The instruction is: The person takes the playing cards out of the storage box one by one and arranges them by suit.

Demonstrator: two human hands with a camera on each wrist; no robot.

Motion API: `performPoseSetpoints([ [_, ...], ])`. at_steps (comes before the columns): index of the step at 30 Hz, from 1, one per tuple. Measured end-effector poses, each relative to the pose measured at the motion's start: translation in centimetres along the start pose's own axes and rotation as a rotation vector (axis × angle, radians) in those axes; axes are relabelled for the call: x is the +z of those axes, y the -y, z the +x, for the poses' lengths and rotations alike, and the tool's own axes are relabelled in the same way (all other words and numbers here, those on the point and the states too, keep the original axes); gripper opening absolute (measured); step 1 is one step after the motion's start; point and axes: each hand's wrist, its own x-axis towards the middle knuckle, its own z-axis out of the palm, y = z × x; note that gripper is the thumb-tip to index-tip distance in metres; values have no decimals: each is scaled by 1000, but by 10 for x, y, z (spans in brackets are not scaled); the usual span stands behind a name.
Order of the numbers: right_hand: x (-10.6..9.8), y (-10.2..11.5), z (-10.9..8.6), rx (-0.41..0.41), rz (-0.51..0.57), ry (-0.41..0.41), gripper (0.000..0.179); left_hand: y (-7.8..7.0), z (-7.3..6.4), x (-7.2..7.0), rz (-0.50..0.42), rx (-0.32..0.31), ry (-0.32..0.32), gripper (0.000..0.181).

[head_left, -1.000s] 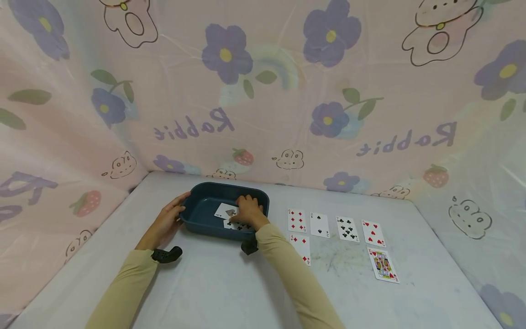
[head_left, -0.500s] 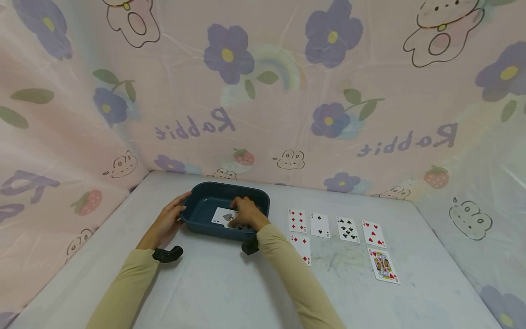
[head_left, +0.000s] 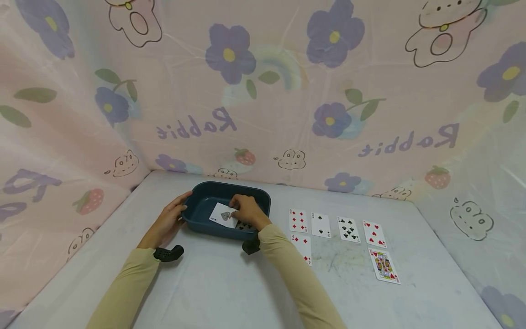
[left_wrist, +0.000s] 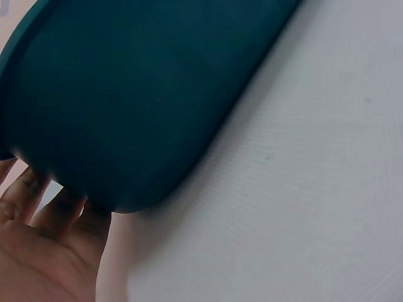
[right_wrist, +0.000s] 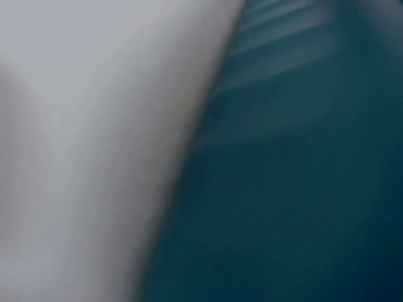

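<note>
In the head view, a dark teal tub (head_left: 201, 225) stands on the white table with playing cards inside. My left hand (head_left: 166, 223) touches the outside of its left end; the left wrist view shows fingers (left_wrist: 63, 207) against the tub wall (left_wrist: 126, 113). My right hand (head_left: 250, 212) reaches into the tub and pinches the ace of spades (head_left: 219, 215) at its right side. Partly under that ace and the hand lies a card with black pips (head_left: 245, 226). The right wrist view holds only the blurred tub wall (right_wrist: 271, 201); no fingers show.
Right of the tub lie the six of diamonds (head_left: 297, 220), two of spades (head_left: 320, 225), a clubs card (head_left: 348, 229) and a hearts card (head_left: 374, 234). Below them are the four of diamonds (head_left: 302, 249) and king of hearts (head_left: 384, 266). A patterned curtain (head_left: 263, 114) surrounds the table.
My right hand has shifted slightly left inside the tub, and the ace of spades has moved left and turned with it. My left hand stays at the tub's left end.
</note>
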Motion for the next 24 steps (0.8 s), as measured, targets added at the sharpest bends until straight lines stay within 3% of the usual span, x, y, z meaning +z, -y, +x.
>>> performPoseSetpoints([
  [4,-1,0,1,-36,17,-33,11,-2,0,1,-4,3,1,50],
  [12,-4,0,-2,-100,53,-76,15,-1,0,1,-4,-2,-1,50],
  [24,-11,2,-7,-70,193,-191,13,0,-1,0,32,-2,1,50],
])
